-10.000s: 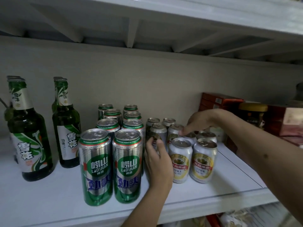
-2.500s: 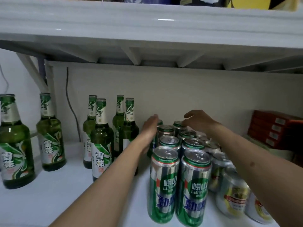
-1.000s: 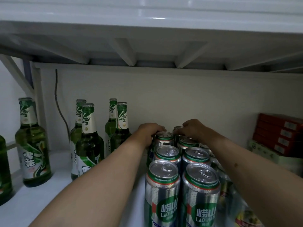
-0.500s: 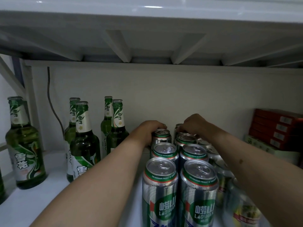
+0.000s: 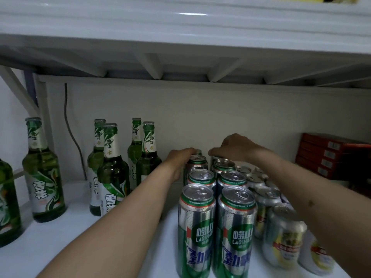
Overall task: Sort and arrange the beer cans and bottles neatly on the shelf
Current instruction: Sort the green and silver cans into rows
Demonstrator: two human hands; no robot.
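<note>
Head view first: we see both bare forearms reaching in from 6 o'clock toward the back of a white shelf [image 5: 60,233]. Our left hand [image 5: 176,163] lies against the left flank of the rearmost tall green Laoshan cans [image 5: 197,221], its fingers curled over the rim of the back can at 12 o'clock of that double file; whether it truly grips that can, we cannot tell, since the fingertips are hidden. Our right hand [image 5: 234,147] arches over the back of the right-hand column, thumb stretched toward the left hand, fingers bent down behind the cans; its grip is likewise hidden from us, so we cannot say if it holds anything.

The tall green cans stand upright in two touching columns running from 6 o'clock up to the hands. Just beside them, at 3 o'clock, shorter silver cans with gold and red labels [image 5: 285,235] stand in rows, partly hidden behind the right forearm. At 9 o'clock, green Snow beer bottles [image 5: 112,171] stand upright in a group of four, well apart from the cans, with two more green bottles [image 5: 43,173] farther out at the left edge. Red boxes [image 5: 329,155] are stacked at 3 o'clock against the back wall [image 5: 200,117]. An upper shelf [image 5: 180,27] spans 12 o'clock.
</note>
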